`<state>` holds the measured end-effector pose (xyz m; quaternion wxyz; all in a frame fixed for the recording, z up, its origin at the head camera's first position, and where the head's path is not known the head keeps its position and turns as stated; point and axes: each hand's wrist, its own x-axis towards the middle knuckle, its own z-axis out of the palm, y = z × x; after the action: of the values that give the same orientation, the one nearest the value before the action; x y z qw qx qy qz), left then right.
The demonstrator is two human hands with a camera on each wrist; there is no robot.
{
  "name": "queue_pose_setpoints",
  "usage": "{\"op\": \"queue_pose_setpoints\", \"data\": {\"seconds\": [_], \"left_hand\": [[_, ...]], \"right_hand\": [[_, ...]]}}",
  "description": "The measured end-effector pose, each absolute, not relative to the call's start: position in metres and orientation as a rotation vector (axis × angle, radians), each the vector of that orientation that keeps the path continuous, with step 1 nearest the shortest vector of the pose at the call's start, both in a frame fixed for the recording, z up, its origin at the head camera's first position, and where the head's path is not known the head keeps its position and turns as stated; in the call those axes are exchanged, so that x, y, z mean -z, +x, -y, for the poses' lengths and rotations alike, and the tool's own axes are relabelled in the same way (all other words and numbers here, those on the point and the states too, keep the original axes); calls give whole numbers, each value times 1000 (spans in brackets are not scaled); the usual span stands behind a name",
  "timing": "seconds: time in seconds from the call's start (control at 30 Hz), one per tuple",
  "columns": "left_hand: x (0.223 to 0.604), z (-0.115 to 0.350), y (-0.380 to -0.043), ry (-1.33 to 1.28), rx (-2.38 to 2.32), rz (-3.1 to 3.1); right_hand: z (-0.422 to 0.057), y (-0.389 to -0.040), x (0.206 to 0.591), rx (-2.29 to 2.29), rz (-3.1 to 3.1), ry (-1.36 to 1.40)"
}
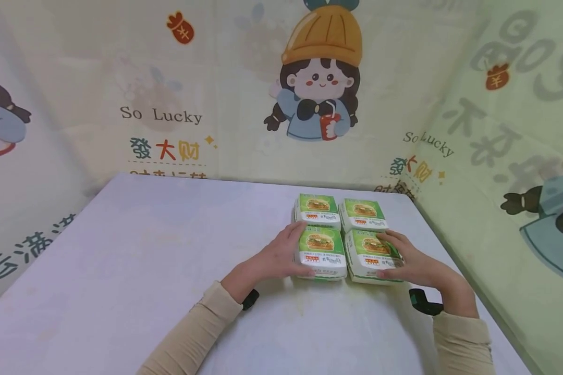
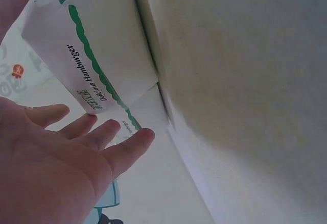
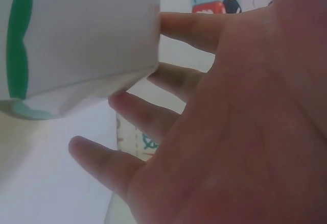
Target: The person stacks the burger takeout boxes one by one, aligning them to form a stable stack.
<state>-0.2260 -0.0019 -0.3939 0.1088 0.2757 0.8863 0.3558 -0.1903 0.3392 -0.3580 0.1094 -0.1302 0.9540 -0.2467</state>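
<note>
Several hamburger boxes with green and white lids stand in two rows on the table. My left hand (image 1: 278,255) lies along the left side of the front left hamburger box (image 1: 321,253), its thumb at the front face. The left wrist view shows its fingers (image 2: 127,152) spread and nearly straight beside the white box wall (image 2: 97,55). At the front right hamburger box (image 1: 372,255), my right hand (image 1: 415,265) touches the right side, thumb at the front edge. In the right wrist view its fingers (image 3: 148,114) reach fairly straight to the box wall (image 3: 92,35).
Behind the front pair stand a back left hamburger box (image 1: 317,210) and a back right hamburger box (image 1: 363,214). A narrow gap runs between the left and right boxes. The white table (image 1: 145,260) meets a printed cloth wall (image 1: 244,94) at the back and another along the right.
</note>
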Motion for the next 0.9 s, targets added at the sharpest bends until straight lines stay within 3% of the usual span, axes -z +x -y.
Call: {"op": "queue_pose_setpoints", "data": {"seconds": [0.9], "left_hand": [[395, 21, -229, 931, -1004, -2544]], "right_hand": [[-345, -192, 371, 807, -2770, -403]]}}
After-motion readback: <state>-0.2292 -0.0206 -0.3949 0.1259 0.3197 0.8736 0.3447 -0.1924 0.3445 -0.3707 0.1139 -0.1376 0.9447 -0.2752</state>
